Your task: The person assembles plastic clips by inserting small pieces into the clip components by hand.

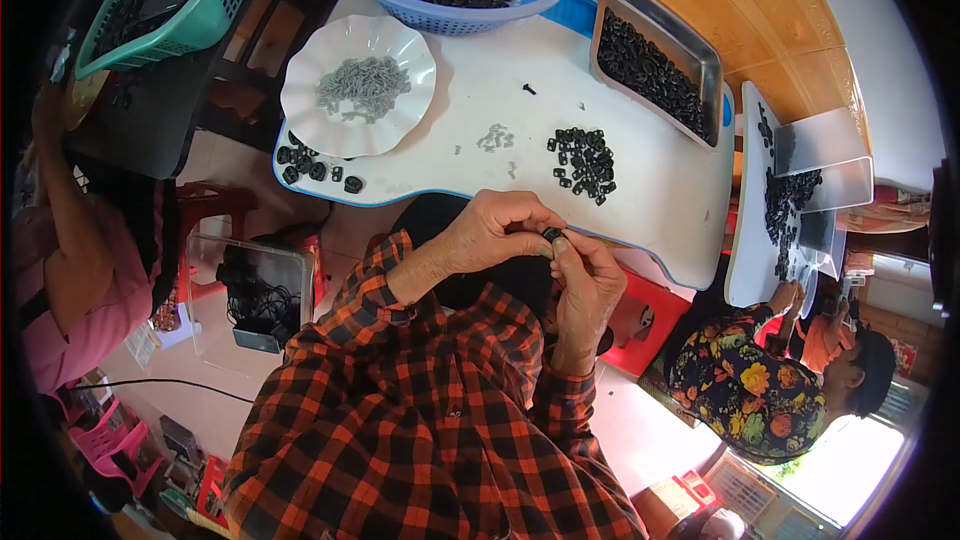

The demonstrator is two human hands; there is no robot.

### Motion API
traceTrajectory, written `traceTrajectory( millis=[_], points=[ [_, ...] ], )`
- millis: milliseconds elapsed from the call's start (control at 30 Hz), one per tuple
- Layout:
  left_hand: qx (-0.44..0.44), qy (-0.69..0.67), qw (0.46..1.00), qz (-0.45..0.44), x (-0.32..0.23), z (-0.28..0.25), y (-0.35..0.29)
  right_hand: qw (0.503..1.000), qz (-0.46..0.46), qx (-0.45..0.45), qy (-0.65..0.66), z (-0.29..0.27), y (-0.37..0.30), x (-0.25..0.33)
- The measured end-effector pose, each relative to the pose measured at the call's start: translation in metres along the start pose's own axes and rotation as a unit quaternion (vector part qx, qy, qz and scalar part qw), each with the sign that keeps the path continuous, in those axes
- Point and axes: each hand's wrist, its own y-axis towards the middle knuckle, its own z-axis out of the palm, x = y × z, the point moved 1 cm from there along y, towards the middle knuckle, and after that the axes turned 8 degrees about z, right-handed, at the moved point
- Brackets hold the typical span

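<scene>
Pinching 1 blk plastic pc w/ L hand + R hand | gripping narrow, both | prob. best steadying, pressing evenly

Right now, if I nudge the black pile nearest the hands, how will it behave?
The black pile would likely scatter, since its pieces lie loose and some already sit apart. Rolling seems unlikely, as many look blocky. Each piece is probably light, being smaller than a fingertip.
</scene>
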Motion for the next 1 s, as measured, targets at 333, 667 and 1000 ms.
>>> traceTrajectory(
  millis=[333, 667, 1000],
  points=[
    [0.02, 0.003, 1.0, -0.009, -0.005, -0.005, 0.0, 0.994, 0.031, 0.065, 0.086, -0.006, 0.009, -0.008],
    [0.009, -0.061, 0.996, -0.058, -0.006, -0.006, -0.004, 0.984, 0.062, 0.108, 0.126, -0.01, 0.015, -0.012],
    [0.008, -0.076, 0.994, -0.078, -0.003, -0.007, -0.009, 0.966, 0.105, 0.167, 0.167, -0.016, 0.024, -0.027]
  ],
)
